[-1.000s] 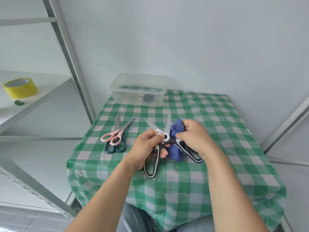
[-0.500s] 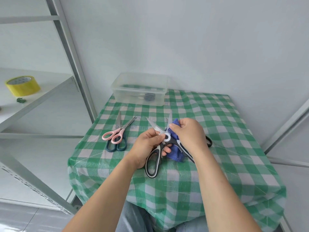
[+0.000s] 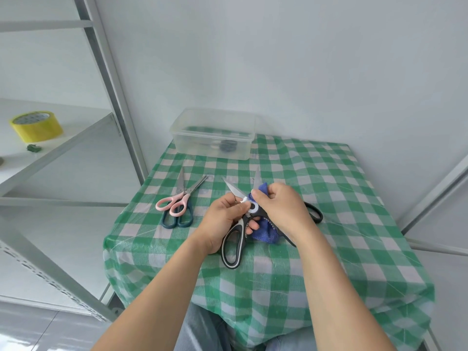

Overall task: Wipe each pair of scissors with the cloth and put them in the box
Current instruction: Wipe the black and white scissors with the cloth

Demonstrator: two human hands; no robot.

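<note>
My left hand (image 3: 222, 219) grips black-and-white kitchen scissors (image 3: 234, 245) near the pivot, blades spread and pointing away from me. My right hand (image 3: 281, 206) pinches a blue cloth (image 3: 264, 231) against the right blade near the pivot. Pink-handled scissors (image 3: 177, 202) lie over dark teal-handled scissors (image 3: 178, 220) on the left of the table. A black handle loop (image 3: 315, 212) shows behind my right wrist. The clear plastic box (image 3: 215, 134) stands at the table's far edge with something dark inside.
The table wears a green-and-white checked cover (image 3: 329, 198). A grey metal rack (image 3: 109, 79) stands to the left, its shelf carrying a yellow tape roll (image 3: 35, 126). White walls close in behind and right.
My right hand with the cloth has slid up from the handle area to the right blade near the pivot. The left hand keeps its hold.
</note>
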